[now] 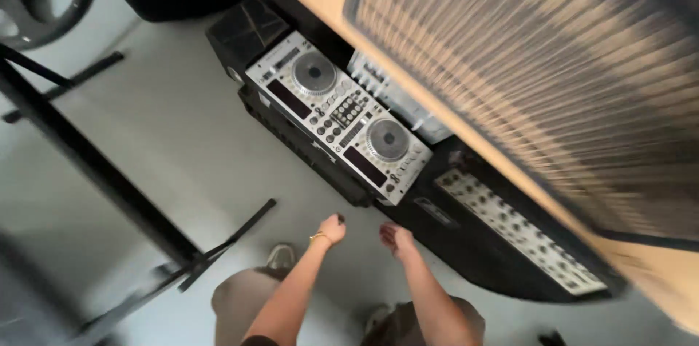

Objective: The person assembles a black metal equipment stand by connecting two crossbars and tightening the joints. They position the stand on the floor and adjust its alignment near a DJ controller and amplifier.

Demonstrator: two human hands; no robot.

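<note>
Soft, even daylight is falling on the pale grey floor. Motion blur is smearing the ribbed tan slatted panel and black metal stand. The silver twin-platter mixing console is staying reasonably sharp, without glare.

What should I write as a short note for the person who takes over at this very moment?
Left hand: empty, loosely closed, above the floor close to the near corner of the silver DJ controller.
Right hand: empty, fingers open, beside the left, also close to that corner.
Controller: lies on a black case on the floor, under a wooden shelf. A black mixer lies to its right.
Done: nothing is lifted; neither hand touches the controller.
Left: the controller is yet to be gripped.
</note>
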